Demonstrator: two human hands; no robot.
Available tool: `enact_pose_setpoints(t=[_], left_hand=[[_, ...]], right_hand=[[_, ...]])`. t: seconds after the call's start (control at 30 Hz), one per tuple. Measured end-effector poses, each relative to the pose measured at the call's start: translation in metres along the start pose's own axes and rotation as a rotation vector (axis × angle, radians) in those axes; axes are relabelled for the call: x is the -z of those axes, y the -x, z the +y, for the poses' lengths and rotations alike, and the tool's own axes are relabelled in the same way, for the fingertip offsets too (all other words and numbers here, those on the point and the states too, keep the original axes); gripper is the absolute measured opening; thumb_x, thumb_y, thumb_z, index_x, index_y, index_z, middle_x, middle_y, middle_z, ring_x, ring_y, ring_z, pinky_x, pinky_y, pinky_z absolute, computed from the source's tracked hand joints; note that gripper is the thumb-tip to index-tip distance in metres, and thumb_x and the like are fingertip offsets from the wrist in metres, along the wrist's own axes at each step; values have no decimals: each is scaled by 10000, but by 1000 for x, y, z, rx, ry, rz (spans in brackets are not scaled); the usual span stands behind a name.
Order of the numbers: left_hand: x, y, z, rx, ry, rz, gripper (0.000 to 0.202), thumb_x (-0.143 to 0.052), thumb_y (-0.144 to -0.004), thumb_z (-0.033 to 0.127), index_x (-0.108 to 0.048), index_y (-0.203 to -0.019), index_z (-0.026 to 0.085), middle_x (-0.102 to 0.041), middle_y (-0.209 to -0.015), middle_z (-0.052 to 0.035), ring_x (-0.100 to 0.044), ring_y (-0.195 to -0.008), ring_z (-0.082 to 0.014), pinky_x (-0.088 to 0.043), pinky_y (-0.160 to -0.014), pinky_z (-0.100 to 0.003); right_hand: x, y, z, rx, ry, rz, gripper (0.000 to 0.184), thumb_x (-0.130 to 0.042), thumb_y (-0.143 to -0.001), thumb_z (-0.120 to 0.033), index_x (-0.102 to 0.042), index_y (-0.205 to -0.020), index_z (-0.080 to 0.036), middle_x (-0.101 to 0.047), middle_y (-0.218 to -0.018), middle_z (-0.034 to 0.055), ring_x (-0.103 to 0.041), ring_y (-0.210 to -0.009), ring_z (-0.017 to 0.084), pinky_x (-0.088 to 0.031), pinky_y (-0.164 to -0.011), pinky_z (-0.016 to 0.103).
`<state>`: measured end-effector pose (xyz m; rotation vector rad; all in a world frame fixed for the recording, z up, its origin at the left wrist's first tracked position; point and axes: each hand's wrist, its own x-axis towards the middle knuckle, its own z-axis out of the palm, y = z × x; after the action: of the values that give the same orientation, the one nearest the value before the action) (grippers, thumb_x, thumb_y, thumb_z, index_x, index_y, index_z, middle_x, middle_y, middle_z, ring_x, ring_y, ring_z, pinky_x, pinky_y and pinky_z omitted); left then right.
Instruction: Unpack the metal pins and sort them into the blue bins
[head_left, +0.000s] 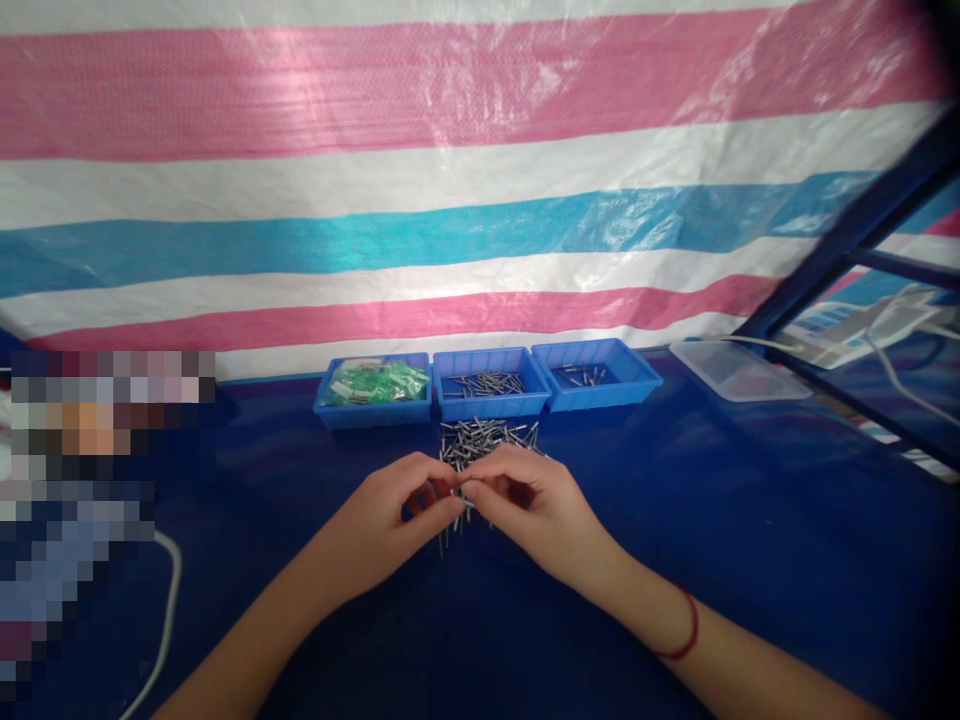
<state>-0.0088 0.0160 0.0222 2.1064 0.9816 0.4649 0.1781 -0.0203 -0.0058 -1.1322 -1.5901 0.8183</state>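
My left hand [409, 505] and my right hand [529, 500] meet at the fingertips, thumb and forefinger pinched together on each. Whatever sits between them is small and mostly covered by the fingers, so I cannot tell what it is. Beneath and just beyond the hands lies a loose pile of thin metal pins [484, 437], which look like blind rivets. Several stick out below the fingertips toward me. Past the pile, a middle blue bin [491, 404] holds more of these pins.
A left blue bin [373, 413] contains green-and-clear plastic bags [382, 382]. The right blue bin [604, 396] has a few pins. Farther right are a clear plastic lid [739, 372] and a dark frame [832, 240]. A white cable [174, 590] runs along the left. Striped sheeting [450, 240] hangs behind.
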Motion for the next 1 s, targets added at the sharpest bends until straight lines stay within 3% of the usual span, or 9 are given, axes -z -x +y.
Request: enact_pose_setpoints(t=[0.4,0.73,0.83,0.93,1.0], left_hand=[[-2,-3,-4,-68,-7,109,77,-563,-881,240,-600,-859,175,-584,-857,-2,-557,-773,-116,-444,-703,-224],[-3,-2,-3,-104,-45,197,101,-563,-889,265,-568,-823,188,-557,-805,24,-537,-739,-101,-428,-681,-213],[-3,-1,-3,-83,-49,196,117,-569,-886,311,-581,-908,196,-580,-834,19,-558,-757,-110,-449,-698,-222],[-2,0,-4,-36,-88,172,278,-571,-882,350,-554,-1123,213,-609,-916,3,-584,-780,-125,-475,-713,-240],[-2,1,-7,-25,-168,130,327,-549,-893,363,-539,-1190,226,-617,-965,-9,-593,-787,-134,-481,-715,-253]], right_hand=[[-1,1,2,99,111,26,92,-613,-808,-150,-699,-817,-181,-528,-618,-18,-463,-526,90,-361,-482,217],[-1,0,5,75,173,-54,148,-588,-852,-187,-734,-865,-169,-602,-706,30,-528,-602,115,-389,-537,241],[-2,-1,5,31,123,-69,164,-580,-864,-225,-736,-856,-176,-612,-704,26,-530,-608,118,-393,-550,247],[4,-8,10,-91,-17,30,181,-599,-852,-293,-731,-827,-172,-645,-721,27,-536,-631,126,-407,-566,253],[15,-17,16,-192,-119,185,215,-630,-824,-355,-728,-832,-164,-616,-666,8,-497,-581,110,-386,-526,242]])
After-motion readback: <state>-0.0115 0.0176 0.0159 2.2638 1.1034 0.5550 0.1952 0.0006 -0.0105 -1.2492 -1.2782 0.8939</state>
